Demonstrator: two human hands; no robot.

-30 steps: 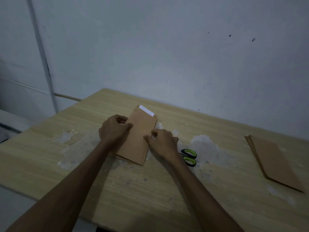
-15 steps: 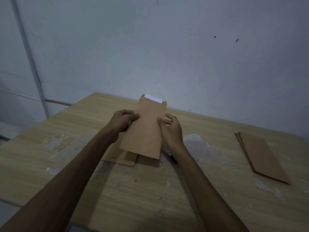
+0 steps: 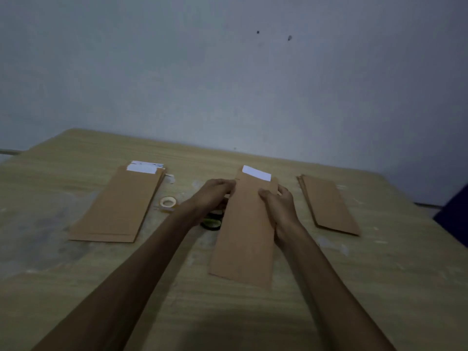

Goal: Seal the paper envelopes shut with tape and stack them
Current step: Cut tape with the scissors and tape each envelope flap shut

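A long brown paper envelope [image 3: 247,231] with a white strip at its far end sits between my hands, its near end tilted over the table. My left hand [image 3: 215,192] pinches its left edge near the top. My right hand [image 3: 279,203] grips its right edge, thumb on the face. A pile of brown envelopes with white strips [image 3: 121,202] lies to the left. A second stack of brown envelopes [image 3: 329,205] lies to the right. A roll of tape [image 3: 167,201] sits between the left pile and my left arm. Scissors with green-black handles [image 3: 211,223] are partly hidden under my left wrist.
The wooden table [image 3: 379,287] has worn pale patches and runs to a grey wall at the back. A dark blue object [image 3: 454,216] shows at the right edge of the view.
Both hands lifted the top envelope off the left pile and carried it to the right, toward the table's middle. The camera view swung right, revealing the tape roll.
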